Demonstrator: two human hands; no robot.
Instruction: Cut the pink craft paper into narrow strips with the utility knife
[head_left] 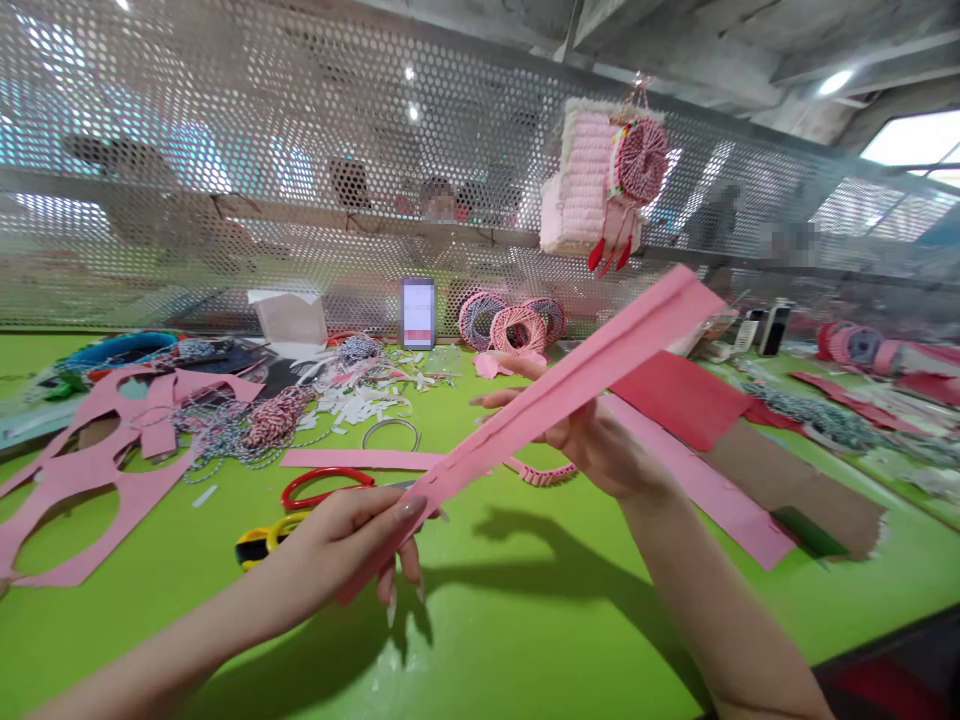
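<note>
A long pink strip [570,385], like felt or card with a lengthwise crease, slants up to the right above the green table. My left hand [367,540] is closed on its lower end, thumb on top and fingers beneath. Behind the strip's middle is my right hand [600,445], fingers stretched out and apart to the left; the strip hides part of them, so contact is unclear. Near my left hand lie red-handled scissors [326,480] and a yellow-and-black-handled tool [266,543]. Behind them is a flat pink strip [360,459].
Pink sheet offcuts [71,480], cord bundles [277,415] and white scraps [360,400] cover the left. Wrapped rings [517,328] and a phone [418,314] stand at the back. Red sheet [679,400] and brown cardboard [795,485] lie right. A perforated screen [300,120] rises behind.
</note>
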